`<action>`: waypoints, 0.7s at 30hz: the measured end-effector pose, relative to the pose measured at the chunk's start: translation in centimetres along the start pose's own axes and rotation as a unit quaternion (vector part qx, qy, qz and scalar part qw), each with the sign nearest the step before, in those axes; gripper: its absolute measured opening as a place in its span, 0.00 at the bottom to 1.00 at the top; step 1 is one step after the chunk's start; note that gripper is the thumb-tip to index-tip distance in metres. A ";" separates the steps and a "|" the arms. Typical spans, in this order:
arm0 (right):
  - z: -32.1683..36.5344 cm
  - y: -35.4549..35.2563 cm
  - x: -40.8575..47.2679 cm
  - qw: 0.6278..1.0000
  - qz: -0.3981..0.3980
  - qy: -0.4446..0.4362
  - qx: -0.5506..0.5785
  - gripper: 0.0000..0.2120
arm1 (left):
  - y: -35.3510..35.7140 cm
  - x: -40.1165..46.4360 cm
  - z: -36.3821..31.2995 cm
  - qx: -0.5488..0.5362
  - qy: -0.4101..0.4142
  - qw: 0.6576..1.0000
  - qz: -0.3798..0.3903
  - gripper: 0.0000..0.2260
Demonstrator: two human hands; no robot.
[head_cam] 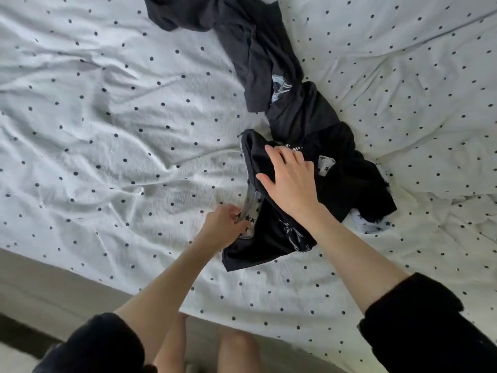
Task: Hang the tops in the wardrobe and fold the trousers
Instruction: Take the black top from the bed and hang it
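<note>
On the polka-dot duvet (107, 130), the left hand (224, 224) pinches the star-printed white fabric (248, 212) beside the black printed top (269, 238). The right hand (289, 179) lies on that top, fingers spread and straight. Its white lettering is unreadable. A dark grey tee (258, 55) lies beyond.

A bed (113, 135) fills most of the view, covered by a rumpled white duvet (403, 84) printed with small dark dots and creased into long folds. Directly on it lies a strung-out heap of clothes: a dark grey top (258, 57) with a pale printed emblem runs from the far edge towards the middle, and a black garment (352, 181) with white lettering lies bunched just beside it, nearer the bed's front edge. A white fabric with dark stars (368, 224) shows at the black garment's edges, partly hidden under it.
</note>
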State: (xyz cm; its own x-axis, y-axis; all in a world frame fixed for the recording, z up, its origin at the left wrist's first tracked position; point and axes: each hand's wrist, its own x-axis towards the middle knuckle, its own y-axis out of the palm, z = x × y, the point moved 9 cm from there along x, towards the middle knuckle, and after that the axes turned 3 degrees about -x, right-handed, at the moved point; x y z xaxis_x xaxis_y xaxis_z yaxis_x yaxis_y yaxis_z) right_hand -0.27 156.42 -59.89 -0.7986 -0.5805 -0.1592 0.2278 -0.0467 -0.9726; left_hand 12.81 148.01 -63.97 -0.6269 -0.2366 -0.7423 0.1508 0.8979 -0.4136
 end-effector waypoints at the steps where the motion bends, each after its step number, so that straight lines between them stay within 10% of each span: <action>1: 0.7 0.3 0.3 1.000 0.016 -0.005 -0.003 0.26 | -0.3 0.0 0.5 -0.003 -0.006 1.000 -0.015 0.18; 10: 12.3 -4.7 -0.8 0.954 0.074 -0.289 0.030 0.15 | -13.4 -5.3 -1.8 -0.044 0.151 0.983 -0.095 0.04; 21: 29.5 -20.3 2.7 0.962 0.047 -0.264 -0.051 0.11 | -38.2 -20.6 -2.7 0.059 0.298 0.919 -0.252 0.07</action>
State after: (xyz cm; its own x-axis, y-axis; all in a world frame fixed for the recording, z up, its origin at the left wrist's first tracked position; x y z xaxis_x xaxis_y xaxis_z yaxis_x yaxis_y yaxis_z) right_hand 9.42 131.82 -35.61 -0.3766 -0.9116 -0.1648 0.2068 0.0907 -0.9742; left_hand 17.94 119.56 -31.45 -0.9420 -0.3339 -0.0350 -0.2131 0.6752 -0.7062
